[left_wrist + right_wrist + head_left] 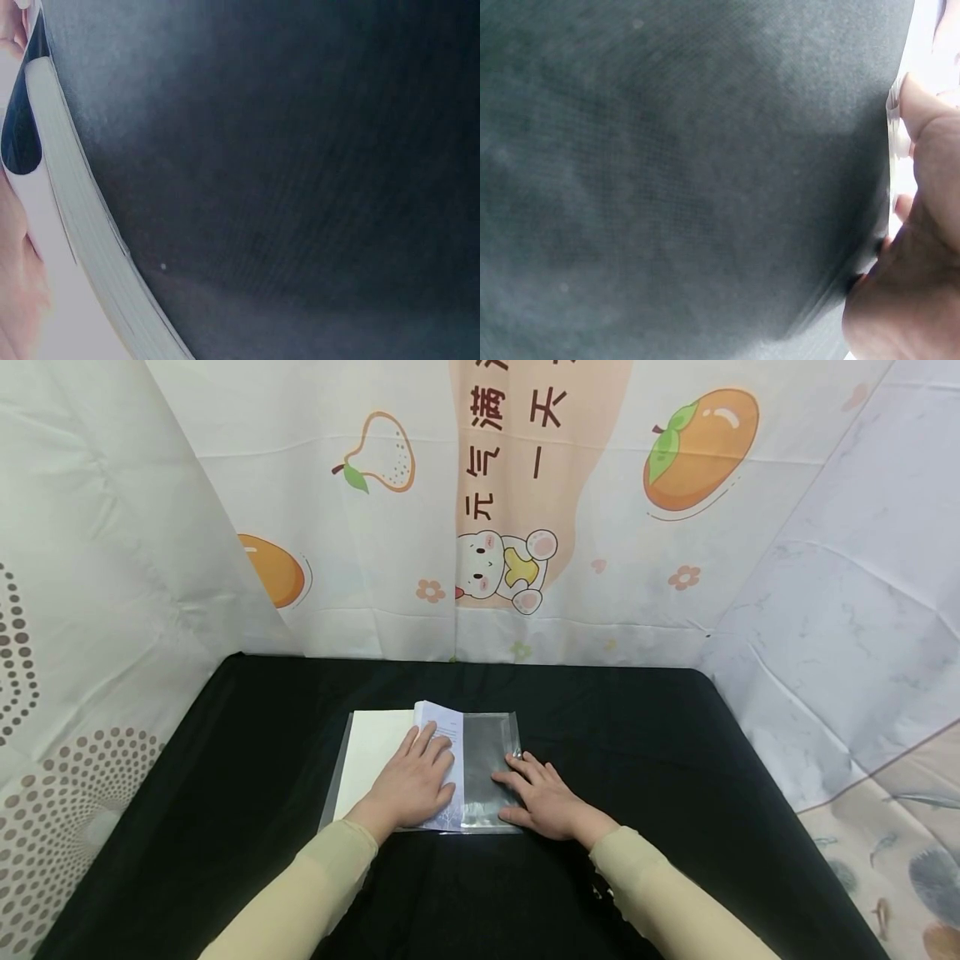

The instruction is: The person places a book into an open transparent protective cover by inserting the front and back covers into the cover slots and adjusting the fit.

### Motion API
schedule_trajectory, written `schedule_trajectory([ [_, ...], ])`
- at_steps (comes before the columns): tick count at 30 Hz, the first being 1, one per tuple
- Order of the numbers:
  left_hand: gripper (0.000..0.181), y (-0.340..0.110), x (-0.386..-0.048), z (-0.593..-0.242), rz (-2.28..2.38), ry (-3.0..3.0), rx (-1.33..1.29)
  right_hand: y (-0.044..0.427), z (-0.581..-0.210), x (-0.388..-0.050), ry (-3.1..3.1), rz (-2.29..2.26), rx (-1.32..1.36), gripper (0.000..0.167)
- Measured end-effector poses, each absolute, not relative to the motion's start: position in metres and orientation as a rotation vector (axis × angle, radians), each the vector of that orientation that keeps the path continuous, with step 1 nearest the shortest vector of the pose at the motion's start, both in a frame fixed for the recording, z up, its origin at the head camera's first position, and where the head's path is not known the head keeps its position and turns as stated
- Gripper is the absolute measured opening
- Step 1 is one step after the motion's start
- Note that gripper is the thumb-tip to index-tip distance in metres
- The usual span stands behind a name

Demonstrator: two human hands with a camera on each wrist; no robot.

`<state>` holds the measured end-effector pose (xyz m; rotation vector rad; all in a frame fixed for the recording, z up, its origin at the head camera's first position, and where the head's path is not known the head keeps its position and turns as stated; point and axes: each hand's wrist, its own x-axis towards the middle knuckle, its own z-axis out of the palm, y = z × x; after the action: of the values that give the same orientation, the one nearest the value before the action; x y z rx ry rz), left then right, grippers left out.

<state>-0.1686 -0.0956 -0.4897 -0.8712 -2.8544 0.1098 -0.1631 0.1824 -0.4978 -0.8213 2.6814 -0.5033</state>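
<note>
An open book with a cream page [372, 752] lies on the black cloth, a clear plastic cover [487, 777] spread out at its right. Between them a bluish printed page [442, 810] stands slightly raised at its top. The left hand [412, 781] rests with spread fingers on that page. On the right edge of the clear cover lies the right hand [543, 797], its fingers extended. In the left wrist view the book's page block [90, 217] shows edge-on, with part of a hand at the left edge. The right wrist view shows the right hand [922, 225] at the cover's edge.
Black cloth [637, 735] covers the table around the book. A white curtain [600, 485] with fruit and bear prints hangs behind, with more patterned curtains at both sides.
</note>
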Motion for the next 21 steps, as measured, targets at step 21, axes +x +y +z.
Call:
schedule_trajectory([
  [21,0.03,-0.0961,-0.1656,-0.4908,0.045,-2.722,-0.88,0.1825,-0.4944,-0.1616,2.664,-0.501,-0.809,0.062],
])
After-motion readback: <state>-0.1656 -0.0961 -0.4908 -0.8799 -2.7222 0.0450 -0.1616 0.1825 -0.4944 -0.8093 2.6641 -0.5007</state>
